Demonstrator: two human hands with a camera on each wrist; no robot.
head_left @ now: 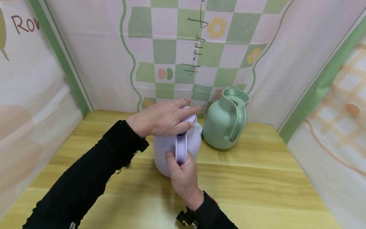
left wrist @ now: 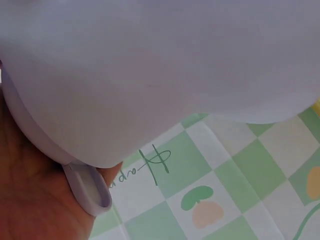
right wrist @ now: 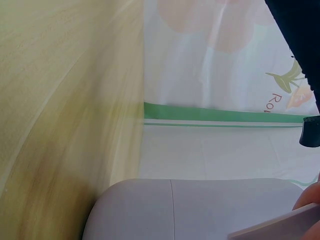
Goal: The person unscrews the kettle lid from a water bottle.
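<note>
A pale purple jug (head_left: 163, 156) stands on the wooden table, its handle (head_left: 181, 151) facing me. My right hand (head_left: 184, 178) grips that handle, the thumb lying along its left side. Over the jug's top lies my left hand (head_left: 164, 117), fingers extended across the purple lid area and partly hiding it. Up close in the left wrist view, the palm (left wrist: 35, 200) is against the rim, beside a small purple loop-shaped tab (left wrist: 90, 190). In the right wrist view, the jug's smooth side (right wrist: 140, 212) fills the bottom, with a fingertip (right wrist: 311, 197) at the handle.
A green jug (head_left: 221, 127) without a lid on its mouth stands just right of the purple one. Between them shows a small pale green round piece (head_left: 199, 128), partly hidden. Behind the wooden table (head_left: 251, 190) hangs a checkered cloth (head_left: 164, 51), with printed cloth at both sides.
</note>
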